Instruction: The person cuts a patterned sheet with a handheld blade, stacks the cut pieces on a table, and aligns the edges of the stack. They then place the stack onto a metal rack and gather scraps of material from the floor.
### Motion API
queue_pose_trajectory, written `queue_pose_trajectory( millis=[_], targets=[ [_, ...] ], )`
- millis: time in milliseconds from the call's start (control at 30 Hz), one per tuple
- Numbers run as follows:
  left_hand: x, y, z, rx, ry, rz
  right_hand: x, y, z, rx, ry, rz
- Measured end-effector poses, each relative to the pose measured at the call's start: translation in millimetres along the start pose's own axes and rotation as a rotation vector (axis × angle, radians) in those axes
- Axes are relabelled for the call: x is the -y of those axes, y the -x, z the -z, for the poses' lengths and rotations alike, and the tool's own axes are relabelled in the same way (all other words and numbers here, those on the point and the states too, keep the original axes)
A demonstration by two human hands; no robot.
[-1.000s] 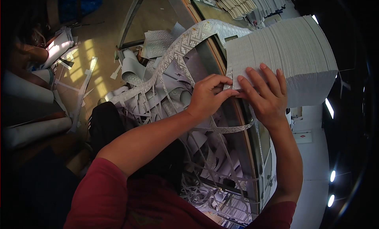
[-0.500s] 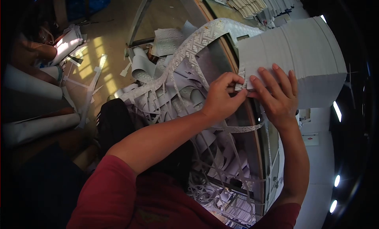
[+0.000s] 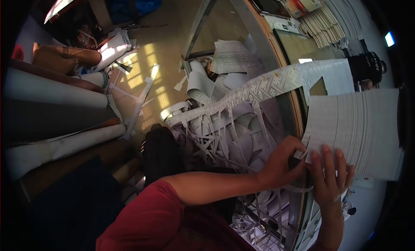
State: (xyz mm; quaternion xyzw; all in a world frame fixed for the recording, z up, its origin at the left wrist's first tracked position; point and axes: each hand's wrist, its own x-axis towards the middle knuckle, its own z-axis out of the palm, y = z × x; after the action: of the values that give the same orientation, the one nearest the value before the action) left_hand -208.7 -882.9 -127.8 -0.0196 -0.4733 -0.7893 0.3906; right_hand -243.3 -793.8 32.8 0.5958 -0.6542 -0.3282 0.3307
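Note:
A thick stack of white sheets (image 3: 359, 125) sits at the edge of the glass-topped table, its many layers showing as fine lines. My left hand (image 3: 283, 162) is closed in a pinch at the stack's near corner, with thumb and forefinger on a small pale sheet edge. Against the stack's lower side rests my right hand (image 3: 330, 177), fingers extended over the sheets and thumb close to the same corner. A long patterned off-white strip (image 3: 276, 80) runs over the table edge just beyond the stack and hangs down to the left.
Below the table edge lies a heap of cut strips and curled offcuts (image 3: 233, 134). Large material rolls (image 3: 56, 88) lie at the left, and scraps (image 3: 147, 91) litter the floor. Farther along the table are a bottle (image 3: 304, 3), a dark-screened device (image 3: 268, 4) and more stacked sheets (image 3: 322, 26).
The view has swung, so the stack and both hands appear lower and farther right. My left hand stays at the corner, its knuckles now more raised; my right hand remains on the stack.

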Motion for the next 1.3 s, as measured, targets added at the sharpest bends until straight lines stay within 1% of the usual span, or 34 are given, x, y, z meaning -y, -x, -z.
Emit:
queue_pose_trajectory(
  millis=[67, 200, 267, 400, 467, 500, 567, 633, 667, 767, 800, 867, 900, 933, 967, 1033, 1067, 1100, 1133, 1167, 1200, 1300],
  targets=[
    [-8, 3, -5, -0.039, 0.132, 0.197, -2, 0, -1, -0.02, -0.027, 0.008],
    [-8, 6, -6, -0.021, 0.101, 0.199, -6, -1, 0, -0.031, -0.053, 0.031],
    [-14, 4, -4, -0.008, 0.072, 0.275, -5, 0, 2, -0.032, -0.074, 0.011],
    [-10, 3, -6, -0.027, 0.108, 0.216, 2, 4, 6, 0.004, -0.151, -0.058],
    [5, 5, -12, -0.023, 0.327, 0.25, 0, 5, 1, -0.055, -0.141, -0.048],
    [12, 5, -13, -0.024, 0.309, 0.251, 3, 6, -1, -0.089, -0.128, -0.045],
    [15, 4, -16, -0.022, 0.361, 0.187, 10, 2, 2, -0.091, -0.18, -0.075],
    [7, 3, -16, -0.005, 0.326, 0.222, 6, 2, 7, -0.109, -0.198, -0.122],
    [4, 1, -16, -0.002, 0.299, 0.248, 5, 2, 8, -0.14, -0.233, -0.098],
    [10, -2, -14, 0.012, 0.304, 0.174, 6, -1, 2, -0.231, -0.263, -0.065],
    [14, 0, -11, 0.03, 0.313, 0.183, 5, 3, 0, -0.257, -0.259, -0.053],
    [10, 2, -13, 0.009, 0.395, 0.181, 4, 3, 7, -0.248, -0.281, -0.043],
    [20, 1, -12, 0.013, 0.368, 0.149, 3, 4, 9, -0.203, -0.25, -0.062],
    [27, 0, -14, 0.014, 0.334, 0.107, 4, 3, 8, -0.231, -0.263, -0.047],
    [23, 1, -18, 0.038, 0.356, 0.113, 2, 6, 8, -0.273, -0.287, -0.028],
    [14, 1, -13, 0.042, 0.429, 0.149, -1, 18, 10, -0.235, -0.285, -0.036],
    [19, -1, -12, 0.035, 0.444, 0.123, 0, 8, 7, -0.245, -0.295, -0.027],
    [28, 0, -12, 0.03, 0.442, 0.089, 1, 2, 4, -0.313, -0.305, -0.03],
    [32, 0, -9, 0.061, 0.421, 0.142, 0, 7, -1, -0.32, -0.295, -0.037],
    [29, -1, -5, 0.054, 0.376, 0.119, 2, 8, -3, -0.31, -0.285, -0.044],
    [23, 0, -7, 0.057, 0.367, 0.135, 4, 6, -2, -0.341, -0.295, -0.044],
    [20, 0, -8, 0.058, 0.376, 0.15, 4, 7, 2, -0.326, -0.275, -0.037]
  ],
)
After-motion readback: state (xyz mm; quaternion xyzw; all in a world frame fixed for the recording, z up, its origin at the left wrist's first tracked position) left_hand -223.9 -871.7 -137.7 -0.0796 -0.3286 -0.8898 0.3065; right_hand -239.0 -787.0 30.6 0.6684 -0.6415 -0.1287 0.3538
